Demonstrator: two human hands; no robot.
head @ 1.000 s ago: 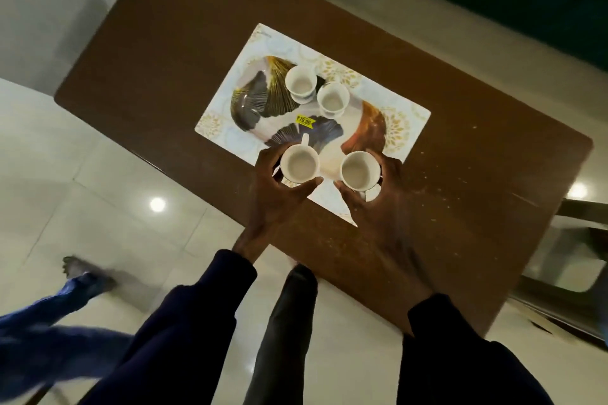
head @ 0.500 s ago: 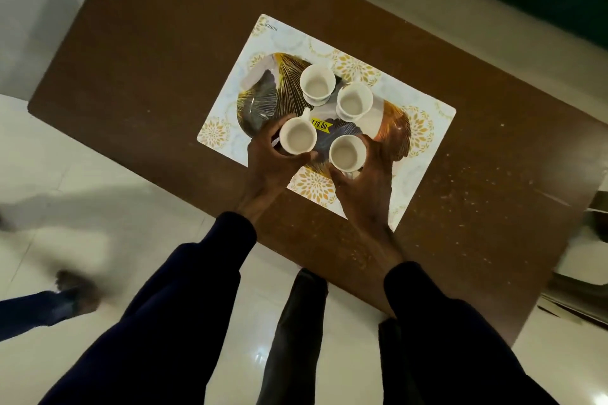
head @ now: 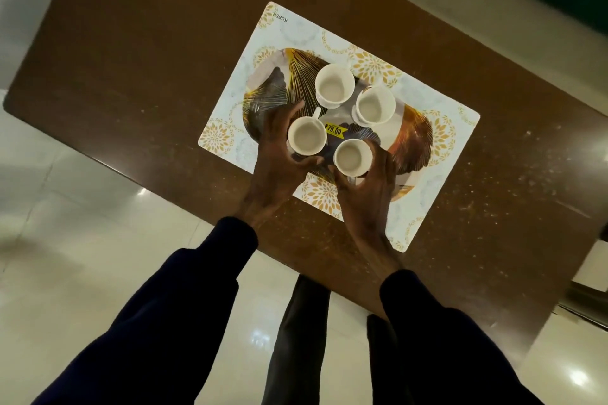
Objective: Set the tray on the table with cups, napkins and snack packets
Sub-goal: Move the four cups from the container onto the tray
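The oval tray with gold and dark leaf patterns [head: 414, 138] sits on a pale rectangular placemat with gold floral prints [head: 457, 128], on the brown worktop [head: 148, 59]. Four white ceramic cups [head: 335, 84] stand on it, a yellow price sticker [head: 335, 130] between them. The left hand [head: 274, 171] has its grip wrapped around the near-left white cup [head: 306, 138], fingers curled at its sides. The right hand [head: 368, 194] has its grip clamped around the near-right white cup [head: 352, 157]. Dark sleeves [head: 204, 276] lead back over the glossy tiled floor [head: 82, 240].
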